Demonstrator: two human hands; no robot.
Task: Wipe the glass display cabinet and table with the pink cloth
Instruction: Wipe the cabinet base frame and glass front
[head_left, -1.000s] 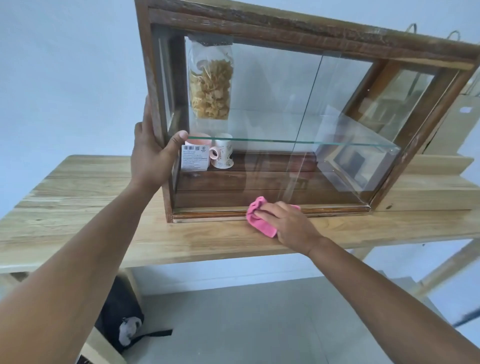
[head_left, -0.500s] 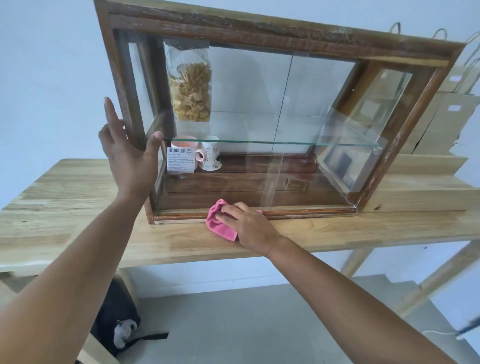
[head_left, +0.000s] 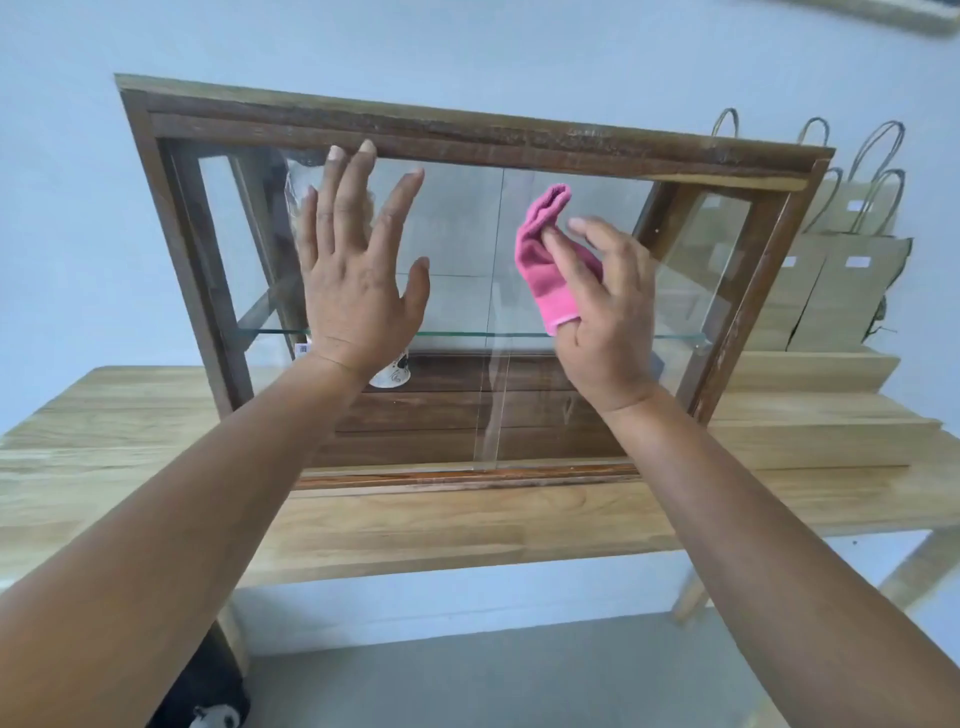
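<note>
Two hands up at the glass display cabinet (head_left: 467, 136), on the wooden table (head_left: 467, 525). Left hand (head_left: 358, 275) at 10 o'clock of the front glass, fingers spread wide, holding nothing. Right hand (head_left: 605, 312) at 2 o'clock, pinching the pink cloth (head_left: 545, 254) between thumb and fingers. Small cup (head_left: 390, 373) down low inside. Paper bags (head_left: 841, 270) off at 3 o'clock.

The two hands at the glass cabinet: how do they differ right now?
The left hand is spread flat with nothing in it, while the right hand is curled and pinches the pink cloth. The left hand's fingertips reach the cabinet's top rail; the right hand sits lower, at mid-pane. Both are raised in front of the front glass, backs toward the camera.
</note>
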